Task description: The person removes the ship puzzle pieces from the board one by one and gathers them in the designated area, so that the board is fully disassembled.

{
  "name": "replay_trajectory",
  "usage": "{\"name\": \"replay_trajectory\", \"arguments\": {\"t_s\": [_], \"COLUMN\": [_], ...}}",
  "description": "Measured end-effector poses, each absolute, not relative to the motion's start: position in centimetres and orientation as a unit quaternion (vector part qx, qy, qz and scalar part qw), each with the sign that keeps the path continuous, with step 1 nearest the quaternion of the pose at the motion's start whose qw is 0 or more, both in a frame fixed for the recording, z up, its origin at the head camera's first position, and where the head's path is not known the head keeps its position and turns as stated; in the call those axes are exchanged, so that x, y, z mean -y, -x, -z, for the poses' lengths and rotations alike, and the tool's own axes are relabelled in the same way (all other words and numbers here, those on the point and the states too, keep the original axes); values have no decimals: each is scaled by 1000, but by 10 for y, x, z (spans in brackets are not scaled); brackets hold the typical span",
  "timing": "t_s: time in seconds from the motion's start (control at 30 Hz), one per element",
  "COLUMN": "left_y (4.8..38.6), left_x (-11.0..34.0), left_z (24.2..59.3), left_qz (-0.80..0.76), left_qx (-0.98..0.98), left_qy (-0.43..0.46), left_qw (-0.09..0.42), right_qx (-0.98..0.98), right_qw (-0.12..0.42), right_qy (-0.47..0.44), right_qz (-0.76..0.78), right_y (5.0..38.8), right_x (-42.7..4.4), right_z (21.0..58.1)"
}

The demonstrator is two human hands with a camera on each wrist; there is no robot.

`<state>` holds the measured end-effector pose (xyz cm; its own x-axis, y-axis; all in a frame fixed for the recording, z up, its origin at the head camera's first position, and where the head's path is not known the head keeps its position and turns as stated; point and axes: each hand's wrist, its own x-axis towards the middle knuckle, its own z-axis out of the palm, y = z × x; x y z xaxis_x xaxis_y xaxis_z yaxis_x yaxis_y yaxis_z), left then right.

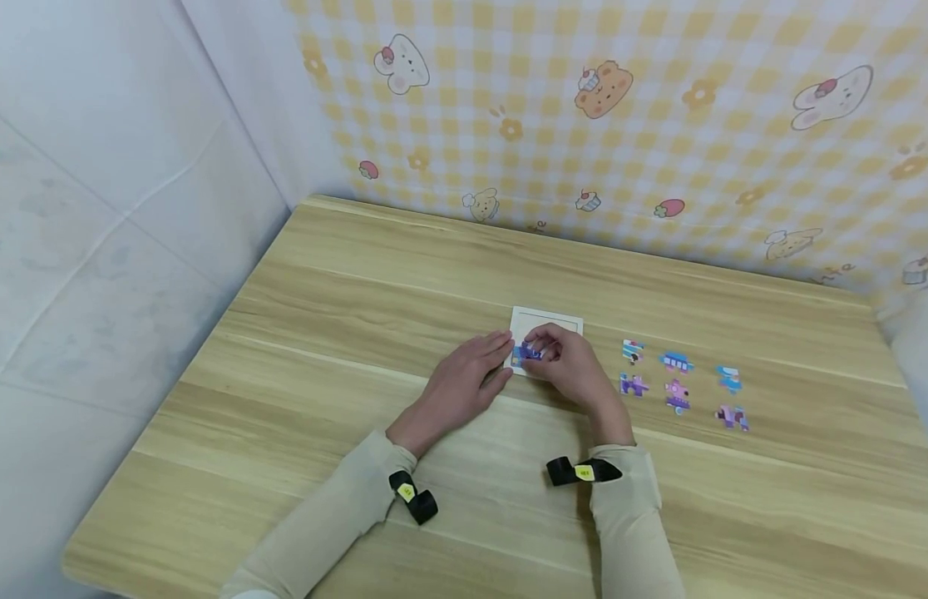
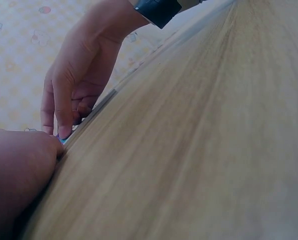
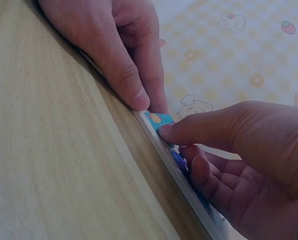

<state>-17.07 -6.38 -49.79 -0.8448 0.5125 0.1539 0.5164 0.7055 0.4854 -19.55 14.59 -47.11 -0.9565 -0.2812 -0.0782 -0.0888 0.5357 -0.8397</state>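
Observation:
A small white puzzle tray (image 1: 548, 314) lies on the wooden table, with blue and purple jigsaw pieces (image 1: 518, 353) in its lower left part. My left hand (image 1: 461, 378) rests at the tray's left edge, fingers fairly straight and thumb at the near corner. Over the tray, my right hand (image 1: 572, 366) pinches a puzzle piece between thumb and fingers. In the right wrist view the right thumb lies on a blue piece (image 3: 158, 118) by the tray's edge, beside the left thumb. Fingers partly hide the piece's shape.
Right of the tray several loose jigsaw pieces (image 1: 677, 362) lie in two rows on the table (image 1: 359, 283). A yellow checked cloth (image 1: 546, 158) with cartoon prints hangs behind the table. A white wall covering (image 1: 120, 208) stands at the left.

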Motion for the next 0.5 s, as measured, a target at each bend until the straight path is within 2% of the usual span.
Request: {"name": "replay_trajectory", "arguments": {"t_s": [0.3, 0.5], "left_y": [171, 171], "left_x": [63, 63], "left_z": [499, 500], "left_qz": [259, 256], "left_qx": [925, 925], "left_qy": [279, 279], "left_qw": [4, 3], "right_qx": [-861, -855], "right_qw": [88, 102], "right_qy": [109, 87], "right_qz": [489, 500], "right_y": [196, 196], "right_x": [-150, -151], "right_z": [475, 477]}}
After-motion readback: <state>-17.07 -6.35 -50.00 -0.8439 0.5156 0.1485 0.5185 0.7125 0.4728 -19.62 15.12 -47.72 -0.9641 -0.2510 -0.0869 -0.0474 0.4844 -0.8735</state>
